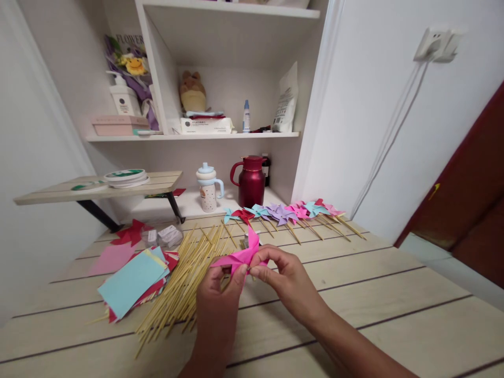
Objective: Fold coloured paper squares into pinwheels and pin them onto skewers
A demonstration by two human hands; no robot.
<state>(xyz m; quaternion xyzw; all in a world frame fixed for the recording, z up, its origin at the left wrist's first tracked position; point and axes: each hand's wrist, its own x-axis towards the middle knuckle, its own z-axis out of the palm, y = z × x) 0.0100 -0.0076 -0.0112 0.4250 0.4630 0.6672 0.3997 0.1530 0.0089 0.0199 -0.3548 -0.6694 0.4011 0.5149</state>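
On your far left, the stack of coloured paper squares (132, 281) lies fanned on the tabletop (394, 315), its edge touching the heap of thin wooden sticks (185, 283). The sticks lie loose, and some point toward the near edge, so a careless sweep of your left forearm could scatter both.

Your left hand (220, 289) is raised just above that heap, its fingers pinched on the lower side of the pink pinwheel (238, 256). The pinwheel is in the air between your two hands, over the tabletop and just right of the sticks. Your right hand (281, 273) pinches its centre from the other side.

The paper looks thin. If you squeeze too hard or pull your hands apart, the folded points may crease, tear or spring open. I cannot tell whether a stick is already in it.

Further back, the red jug (250, 181) and the row of finished pinwheels (287, 212) sit well apart from your hands, so they seem at little risk.
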